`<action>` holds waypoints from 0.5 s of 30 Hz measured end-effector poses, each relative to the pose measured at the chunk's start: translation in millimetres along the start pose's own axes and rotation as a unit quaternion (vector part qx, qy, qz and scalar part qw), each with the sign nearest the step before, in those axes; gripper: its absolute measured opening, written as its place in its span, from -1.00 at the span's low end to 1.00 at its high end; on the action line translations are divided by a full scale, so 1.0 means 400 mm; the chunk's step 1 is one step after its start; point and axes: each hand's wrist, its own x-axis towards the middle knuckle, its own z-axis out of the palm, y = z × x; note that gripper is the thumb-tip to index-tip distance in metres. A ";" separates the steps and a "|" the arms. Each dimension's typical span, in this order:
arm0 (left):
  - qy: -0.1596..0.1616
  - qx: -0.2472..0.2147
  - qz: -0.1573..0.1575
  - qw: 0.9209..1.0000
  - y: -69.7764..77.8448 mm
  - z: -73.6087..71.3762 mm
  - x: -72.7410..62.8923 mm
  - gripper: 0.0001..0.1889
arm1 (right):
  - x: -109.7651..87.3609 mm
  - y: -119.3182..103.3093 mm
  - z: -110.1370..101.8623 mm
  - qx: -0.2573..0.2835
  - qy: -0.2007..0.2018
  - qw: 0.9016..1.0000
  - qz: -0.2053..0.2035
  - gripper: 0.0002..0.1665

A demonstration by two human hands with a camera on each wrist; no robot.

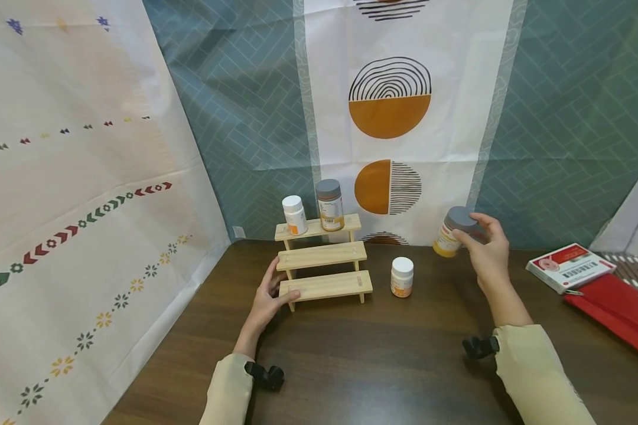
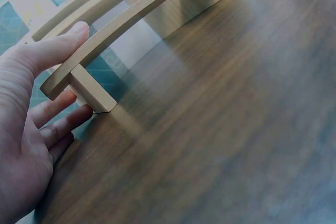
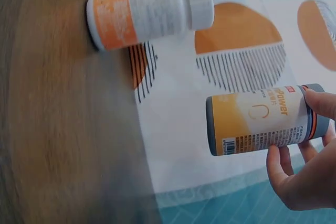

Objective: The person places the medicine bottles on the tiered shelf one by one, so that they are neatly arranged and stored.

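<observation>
At its left end, a three-tier wooden display stand (image 1: 326, 285) is gripped by my left hand (image 1: 264, 304). The thumb lies on the lowest tier, and the fingers reach around the side near the leg in the left wrist view. My right hand (image 1: 490, 251) holds a grey-capped pill bottle (image 1: 448, 237) by its lid, raised above the table and slightly tilted. Its yellow and white label shows in the right wrist view. On the top tier stand a white pill bottle (image 1: 295, 216) and another grey-capped bottle (image 1: 331, 206). A second white pill bottle (image 1: 401, 277) stands upright right of the stand.
On the right of the brown table (image 1: 383, 360) lie a red and white box (image 1: 571, 267) and a red pouch (image 1: 617, 310) with a white cross. A patterned cloth (image 1: 404, 147) hangs behind, and a white embroidered cloth (image 1: 85, 206) hangs at the left.
</observation>
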 end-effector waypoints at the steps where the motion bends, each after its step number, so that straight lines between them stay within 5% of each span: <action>1: -0.001 0.001 0.001 1.000 0.001 0.000 0.000 -0.02 | -0.003 -0.004 0.005 -0.008 -0.006 1.000 -0.005 -0.44; 15: -0.003 0.002 0.000 1.000 0.002 0.000 -0.002 -0.01 | -0.059 -0.056 0.080 -0.008 -0.060 0.996 -0.063 -0.45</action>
